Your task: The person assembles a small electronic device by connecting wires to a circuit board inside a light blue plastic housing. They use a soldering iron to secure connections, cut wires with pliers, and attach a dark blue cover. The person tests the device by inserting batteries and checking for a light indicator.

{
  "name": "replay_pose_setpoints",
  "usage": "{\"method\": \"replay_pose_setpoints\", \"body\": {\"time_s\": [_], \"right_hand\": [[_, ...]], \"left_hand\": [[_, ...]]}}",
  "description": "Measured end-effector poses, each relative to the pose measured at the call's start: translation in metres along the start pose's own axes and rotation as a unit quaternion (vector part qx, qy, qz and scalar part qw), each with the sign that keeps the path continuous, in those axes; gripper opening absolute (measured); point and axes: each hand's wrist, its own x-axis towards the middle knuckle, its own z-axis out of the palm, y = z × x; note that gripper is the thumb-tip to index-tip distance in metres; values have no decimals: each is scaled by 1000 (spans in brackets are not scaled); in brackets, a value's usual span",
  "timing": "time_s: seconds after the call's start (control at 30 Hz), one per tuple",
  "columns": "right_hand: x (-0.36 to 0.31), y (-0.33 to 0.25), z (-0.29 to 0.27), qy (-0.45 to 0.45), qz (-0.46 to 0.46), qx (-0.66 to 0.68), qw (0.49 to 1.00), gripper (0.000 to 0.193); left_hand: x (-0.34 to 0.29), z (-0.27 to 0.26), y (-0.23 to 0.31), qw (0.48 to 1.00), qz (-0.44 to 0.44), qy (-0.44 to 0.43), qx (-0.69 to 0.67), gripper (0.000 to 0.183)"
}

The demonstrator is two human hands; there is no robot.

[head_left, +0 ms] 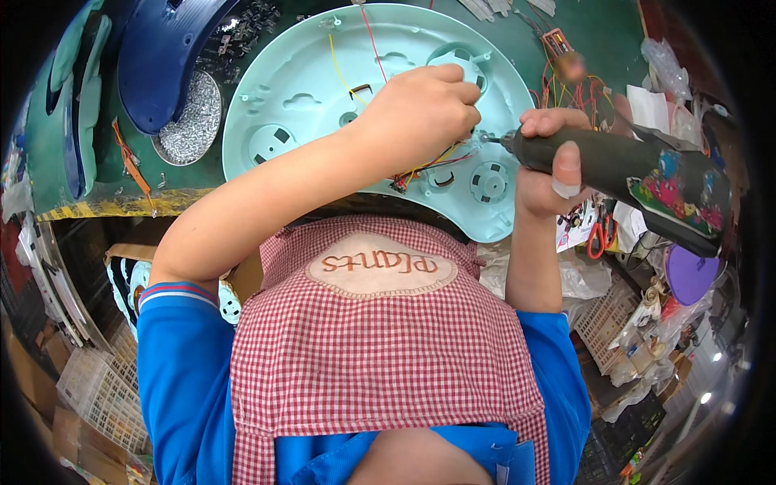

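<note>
A large mint-green plastic shell (271, 93) lies on the bench with its hollow, ribbed side up. My left hand (432, 109) is over its middle, fingers curled down; whatever they pinch is hidden. In my right hand (543, 182) is a black electric screwdriver (622, 166) with colourful stickers, held sideways over the shell's right edge. Its bit points left toward the spot beside my left fingertips. A yellow wire (338, 69) and a red wire (373, 40) cross the shell. Below my left hand lies a bundle of thin wires (416, 172).
A round dish of small screws (202, 113) sits left of the shell, partly under a dark blue curved panel (153, 65). Small metal parts (246, 28) lie behind. More mint panels (90, 105) stand far left. Tangled wires (602, 101) and red-handled scissors (597, 240) are at right.
</note>
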Motion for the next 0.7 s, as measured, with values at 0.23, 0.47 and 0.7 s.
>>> {"method": "replay_pose_setpoints", "body": {"time_s": [0.23,0.47,0.7], "right_hand": [[1,-7,-6,6,2,27,1000,81],[-2,-12,-4,7,3,36,999,80],[-3,-13,-5,4,11,39,999,79]], "left_hand": [[-5,10,-7,996,2,33,-77,13],[-11,13,-3,993,-58,54,-89,14],[1,4,5,989,-119,-16,-87,15]]}}
